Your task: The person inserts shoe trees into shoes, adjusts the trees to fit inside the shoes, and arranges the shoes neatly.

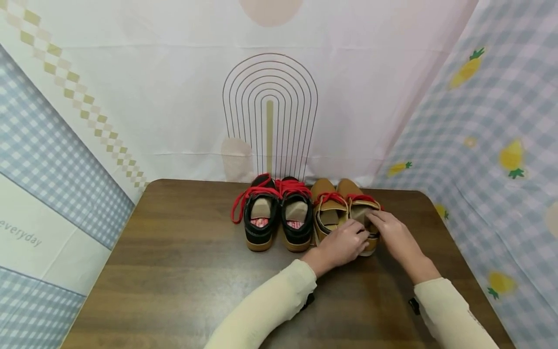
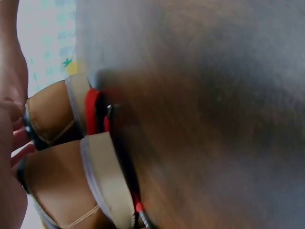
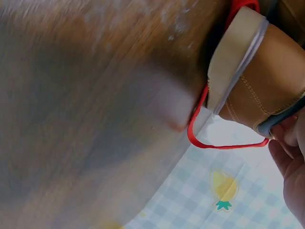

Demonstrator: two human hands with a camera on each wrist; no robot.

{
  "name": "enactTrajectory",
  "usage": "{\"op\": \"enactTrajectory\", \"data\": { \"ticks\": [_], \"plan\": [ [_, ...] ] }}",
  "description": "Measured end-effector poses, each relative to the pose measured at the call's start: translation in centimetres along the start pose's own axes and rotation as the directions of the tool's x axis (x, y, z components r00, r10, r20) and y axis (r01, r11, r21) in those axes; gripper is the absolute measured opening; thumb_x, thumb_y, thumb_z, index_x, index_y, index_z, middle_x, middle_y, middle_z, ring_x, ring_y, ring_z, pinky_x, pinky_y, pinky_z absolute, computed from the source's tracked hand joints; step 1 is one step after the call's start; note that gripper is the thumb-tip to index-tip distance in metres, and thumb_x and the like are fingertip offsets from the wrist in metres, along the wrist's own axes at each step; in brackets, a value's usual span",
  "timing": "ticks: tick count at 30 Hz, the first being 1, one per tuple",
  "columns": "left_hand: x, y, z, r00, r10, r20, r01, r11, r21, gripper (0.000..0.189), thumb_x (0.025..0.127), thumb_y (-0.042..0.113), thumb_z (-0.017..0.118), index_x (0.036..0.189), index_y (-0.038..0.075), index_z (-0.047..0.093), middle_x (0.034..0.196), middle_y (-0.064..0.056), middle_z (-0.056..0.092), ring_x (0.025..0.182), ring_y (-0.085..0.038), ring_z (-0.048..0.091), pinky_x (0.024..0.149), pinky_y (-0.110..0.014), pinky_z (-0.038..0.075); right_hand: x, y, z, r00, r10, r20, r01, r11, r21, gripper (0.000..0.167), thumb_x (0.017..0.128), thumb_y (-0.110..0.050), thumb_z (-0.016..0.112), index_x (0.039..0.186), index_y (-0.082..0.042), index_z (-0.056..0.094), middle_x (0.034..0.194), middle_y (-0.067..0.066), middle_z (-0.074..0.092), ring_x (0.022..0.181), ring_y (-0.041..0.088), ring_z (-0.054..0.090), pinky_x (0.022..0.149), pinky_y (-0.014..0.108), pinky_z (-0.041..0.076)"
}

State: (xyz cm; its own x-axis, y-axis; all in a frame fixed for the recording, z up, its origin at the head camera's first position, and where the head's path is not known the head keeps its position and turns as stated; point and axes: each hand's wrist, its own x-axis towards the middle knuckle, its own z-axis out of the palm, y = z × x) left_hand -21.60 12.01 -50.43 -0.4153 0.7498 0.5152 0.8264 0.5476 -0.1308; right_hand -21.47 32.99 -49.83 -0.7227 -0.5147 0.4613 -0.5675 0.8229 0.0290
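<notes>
Two tan shoes with red laces stand side by side toward the back of the table. Both hands are at the opening of the right tan shoe (image 1: 348, 187). From the left, my left hand (image 1: 342, 244) reaches past the left tan shoe (image 1: 322, 187), its curled fingers gripping the right shoe's collar near the heel. My right hand (image 1: 394, 237) pinches the collar's right side, fingertips partly hidden in the opening. The right wrist view shows that shoe's tan side (image 3: 279, 67), a red lace loop (image 3: 228, 147) and the thumb at the dark collar edge.
Left of the tan pair stand a left black shoe (image 1: 258, 238) and a right black shoe (image 1: 297, 237), both with red laces. All sit on a brown wooden table (image 1: 183, 271). A printed white cloth (image 1: 183, 97) hangs behind; a checked cloth (image 1: 488, 160) hangs at the right.
</notes>
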Motion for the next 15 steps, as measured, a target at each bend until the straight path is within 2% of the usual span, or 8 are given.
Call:
{"op": "enactTrajectory", "data": {
  "ticks": [3,7,12,15],
  "plan": [
    [-0.4,-0.6,-0.8,0.999,-0.017,-0.043,0.015,0.999,-0.043,0.020,0.102,0.029,0.063,0.108,0.016,0.078,0.110,0.001,0.071,0.108,-0.013,0.065,0.099,-0.022,0.052,-0.1,-0.2,-0.6,0.997,0.009,-0.071,-0.007,1.000,0.022,0.050,0.074,0.026,0.068,0.120,0.007,0.070,0.117,0.025,0.069,0.108,0.042,0.067,0.084,0.053,0.059],
    [-1.6,-2.0,-2.3,0.989,-0.075,-0.127,0.063,0.994,-0.090,0.014,0.099,0.022,0.068,0.098,0.014,0.079,0.104,0.000,0.071,0.103,-0.014,0.066,0.092,-0.022,0.055,0.1,-0.9,-1.6,0.983,0.092,-0.158,-0.085,0.995,0.054,0.039,0.082,0.015,0.071,0.119,0.005,0.071,0.115,0.022,0.071,0.107,0.040,0.067,0.085,0.053,0.058],
    [-4.1,-3.8,-4.9,0.977,-0.128,-0.172,0.110,0.988,-0.110,0.012,0.097,0.019,0.071,0.098,0.010,0.079,0.101,-0.002,0.072,0.099,-0.016,0.067,0.087,-0.025,0.058,0.4,-2.2,-3.0,0.960,0.174,-0.220,-0.153,0.982,0.110,0.033,0.089,0.004,0.071,0.122,0.003,0.071,0.117,0.022,0.071,0.109,0.041,0.066,0.089,0.055,0.056],
    [-5.9,-4.9,-6.5,0.972,-0.146,-0.184,0.130,0.987,-0.097,0.013,0.097,0.019,0.071,0.099,0.009,0.079,0.102,-0.003,0.072,0.100,-0.018,0.069,0.091,-0.028,0.058,0.6,-2.8,-3.7,0.952,0.186,-0.243,-0.160,0.979,0.123,0.032,0.091,0.003,0.070,0.122,0.003,0.071,0.118,0.021,0.071,0.110,0.040,0.065,0.091,0.053,0.054]
  ]
}}
